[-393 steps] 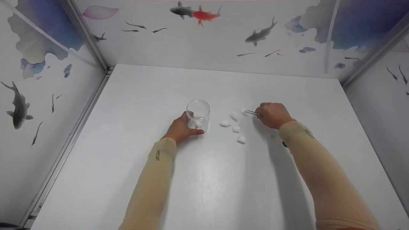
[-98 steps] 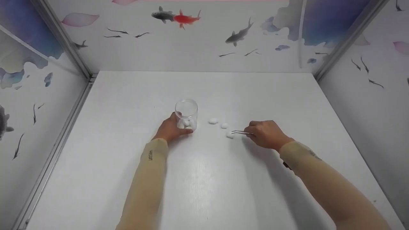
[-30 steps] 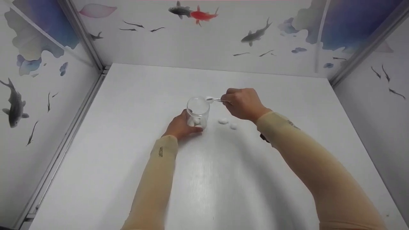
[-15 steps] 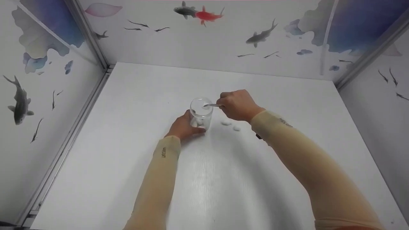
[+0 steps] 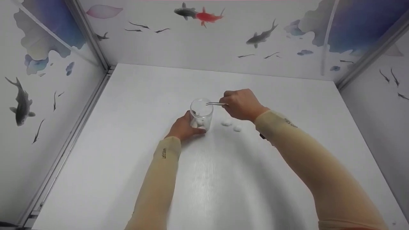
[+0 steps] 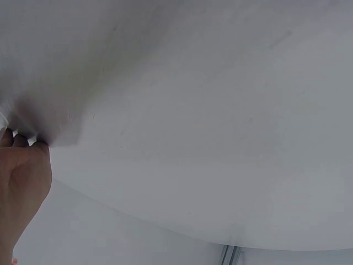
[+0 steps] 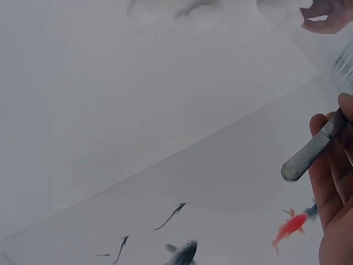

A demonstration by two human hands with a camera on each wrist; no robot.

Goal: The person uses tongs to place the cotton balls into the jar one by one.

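Note:
My left hand [image 5: 182,128] holds a clear, open-topped jar [image 5: 207,118] upright on the table, thumb at the near side. Several white cotton balls [image 5: 199,122] lie in the bottom of it, partly hidden by the thumb. Metal tweezers [image 5: 217,103] are pinched in my right hand [image 5: 243,103], their tips over the jar's mouth with no cotton seen between them. Two more cotton balls, one farther left [image 5: 226,122] and one nearer [image 5: 237,128], rest on the table right of the jar. In the right wrist view the tweezers' rounded end [image 7: 300,164] sticks out from the fingers.
The white table [image 5: 143,86] is bounded by a back wall [image 5: 217,48] printed with fish, and by side walls. A metal rail [image 5: 92,35] runs along the left corner. Beige sleeves [image 5: 156,182] cover both forearms.
Earlier the tweezers picked cotton balls off the table, and fewer lie there now. A second ago they carried one to the jar's rim; now it is released inside. The left hand has stayed on the jar.

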